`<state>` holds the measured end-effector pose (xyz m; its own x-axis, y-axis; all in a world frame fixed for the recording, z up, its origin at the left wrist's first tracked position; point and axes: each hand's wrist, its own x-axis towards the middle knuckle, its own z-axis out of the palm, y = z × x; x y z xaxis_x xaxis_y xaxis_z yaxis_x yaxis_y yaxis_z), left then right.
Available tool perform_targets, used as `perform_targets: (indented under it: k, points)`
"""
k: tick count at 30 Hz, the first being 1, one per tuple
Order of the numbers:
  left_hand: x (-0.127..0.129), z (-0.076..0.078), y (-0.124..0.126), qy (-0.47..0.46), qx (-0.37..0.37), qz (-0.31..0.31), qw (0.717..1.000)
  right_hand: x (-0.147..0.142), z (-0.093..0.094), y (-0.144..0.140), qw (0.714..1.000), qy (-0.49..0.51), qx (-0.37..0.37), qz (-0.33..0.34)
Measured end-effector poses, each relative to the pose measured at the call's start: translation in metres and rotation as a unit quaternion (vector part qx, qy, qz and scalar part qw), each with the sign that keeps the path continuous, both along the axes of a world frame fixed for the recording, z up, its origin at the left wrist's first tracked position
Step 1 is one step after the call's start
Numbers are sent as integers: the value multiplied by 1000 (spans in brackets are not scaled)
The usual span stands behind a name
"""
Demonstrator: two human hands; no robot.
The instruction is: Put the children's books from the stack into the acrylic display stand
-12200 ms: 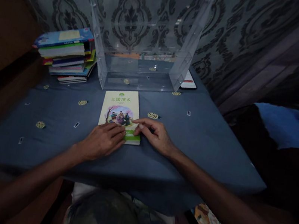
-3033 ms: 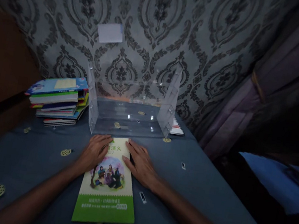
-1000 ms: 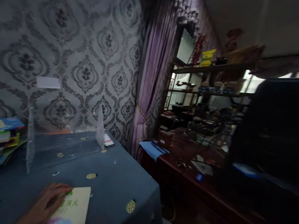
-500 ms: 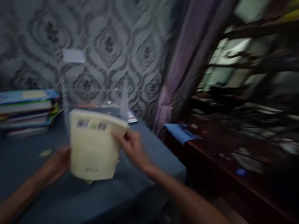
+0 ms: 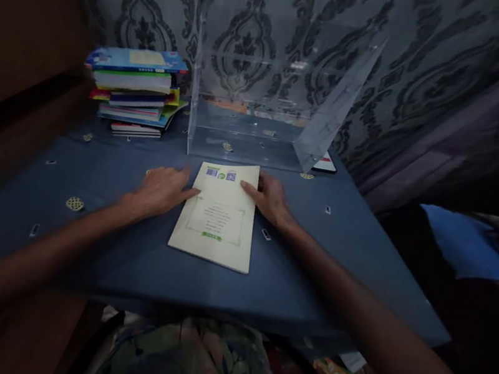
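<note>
The cream-covered book (image 5: 218, 215) lay back cover up on the tabletop (image 5: 312, 266), just in front of the clear acrylic stand (image 5: 258, 131). The left hand (image 5: 160, 189) and right hand (image 5: 271, 197) rested flat and open against its upper corners, gripping nothing. Pushed forward carelessly, the book could knock the light stand askew.

A stack of colourful books (image 5: 134, 92) sits at the far left of a desk (image 5: 343, 252) draped in blue cloth with small gold emblems. Beside it stands a clear acrylic rack (image 5: 266, 107) — open-fronted, backed against grey damask wallpaper (image 5: 423, 44). A phone (image 5: 326, 163) lies just behind the rack's right wall — partly hidden.
</note>
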<state>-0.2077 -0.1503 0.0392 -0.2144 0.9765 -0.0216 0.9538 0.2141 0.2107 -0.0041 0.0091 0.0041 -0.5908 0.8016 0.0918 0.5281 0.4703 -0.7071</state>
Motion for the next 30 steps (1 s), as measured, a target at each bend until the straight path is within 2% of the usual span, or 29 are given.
perform_targets:
  k: [2, 3, 5, 6, 7, 10, 14, 19, 24, 30]
  points:
    - [3, -3, 21, 50, 50, -57, 996, 0, 4, -3, 999, -20, 26, -21]
    - [4, -9, 30, 52, 68, -87, 993, -2, 6, -8, 998, -27, 48, -27]
    - [5, -26, 44, 45, 83, -123, 988, -12, 6, -21, 994, -33, 100, 5]
    - [4, -34, 48, 37, 86, -131, 987, -19, 5, -28, 988, -34, 135, 61]
    - [3, -42, 51, 28, 91, -139, 986, -26, 2, -35, 977, -31, 153, 147]
    - [-3, -57, 50, 0, 121, -156, 980, -37, -11, -42, 961, -41, 135, 239]
    - [-1, -57, 48, -15, 139, -134, 981, -19, -26, -21, 956, -72, 151, 240]
    - [2, -61, 48, -29, 141, -114, 983, 7, -28, -2, 960, -96, 180, 192]
    - [3, -70, 48, -34, 164, -105, 980, 6, -30, -4, 954, -108, 208, 188]
    - [9, -75, 45, -13, 188, -81, 979, 3, -29, 6, 941, -109, 230, 225]
